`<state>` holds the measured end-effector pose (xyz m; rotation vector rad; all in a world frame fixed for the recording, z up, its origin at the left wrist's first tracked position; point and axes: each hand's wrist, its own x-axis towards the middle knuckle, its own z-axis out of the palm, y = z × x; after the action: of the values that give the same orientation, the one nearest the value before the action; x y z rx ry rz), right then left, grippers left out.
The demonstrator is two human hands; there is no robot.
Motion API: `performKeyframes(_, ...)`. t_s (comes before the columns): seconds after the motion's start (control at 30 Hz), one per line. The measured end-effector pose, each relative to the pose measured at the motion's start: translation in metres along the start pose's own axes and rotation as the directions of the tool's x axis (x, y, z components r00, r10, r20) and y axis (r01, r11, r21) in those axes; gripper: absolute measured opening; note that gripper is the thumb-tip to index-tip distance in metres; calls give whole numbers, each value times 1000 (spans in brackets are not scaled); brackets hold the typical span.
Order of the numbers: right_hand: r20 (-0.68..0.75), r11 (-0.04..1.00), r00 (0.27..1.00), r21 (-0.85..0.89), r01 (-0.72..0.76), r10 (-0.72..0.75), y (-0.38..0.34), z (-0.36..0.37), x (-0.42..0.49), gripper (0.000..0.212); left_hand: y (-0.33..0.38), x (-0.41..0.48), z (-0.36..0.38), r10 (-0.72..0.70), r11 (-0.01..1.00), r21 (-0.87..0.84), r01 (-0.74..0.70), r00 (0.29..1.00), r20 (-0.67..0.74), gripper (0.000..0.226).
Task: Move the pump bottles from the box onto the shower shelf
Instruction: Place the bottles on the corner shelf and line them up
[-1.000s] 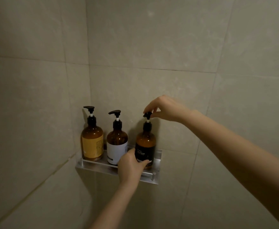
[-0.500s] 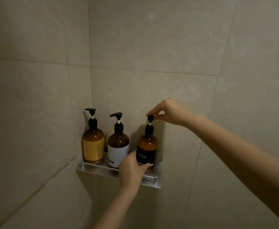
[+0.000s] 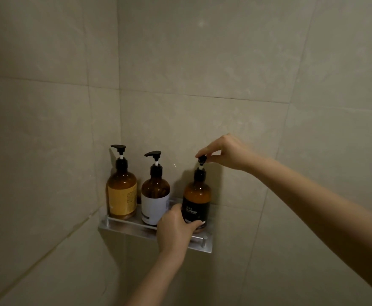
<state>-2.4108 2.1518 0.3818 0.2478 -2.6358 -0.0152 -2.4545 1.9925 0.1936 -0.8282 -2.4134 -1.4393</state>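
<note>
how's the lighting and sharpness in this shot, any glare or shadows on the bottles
Head view: dim, warm light, soft overall; small glints on the yellow-label bottle and white-label bottle, and each bottle throws a faint shadow on the tiles; the black-label bottle print is partly readable; wide-angle bending curves the grout lines near the edges.

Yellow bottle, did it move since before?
No. The yellow bottle stays at the left end of the shelf, by the wall corner, with the same gap to the white bottle.
</note>
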Motion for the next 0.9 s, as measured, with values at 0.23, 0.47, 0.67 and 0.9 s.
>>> performKeyframes(0.23, -70, 998, 998, 58, 13, -9, 3, 7, -5, 31, 1, -2, 1, 0, 1000, 25, 0, 1000, -25, 45)
performKeyframes(0.47, -74, 999, 997, 48, -19, 23, -1, 7, -5, 29, 6, -6, 2, -28, 999, 40, 30, 999, -47, 41)
performKeyframes(0.67, -47, 990, 992, 92, -110, 115, -6, 5, -7, 33, 8, -9, -1, 18, 999, 42, -18, 1000, -5, 42)
performKeyframes(0.9, -156, 936, 951, 276, -216, 266, -29, -20, 21, 33, -16, -8, -51, -40, 991, -131, 3, 959, -280, 41)
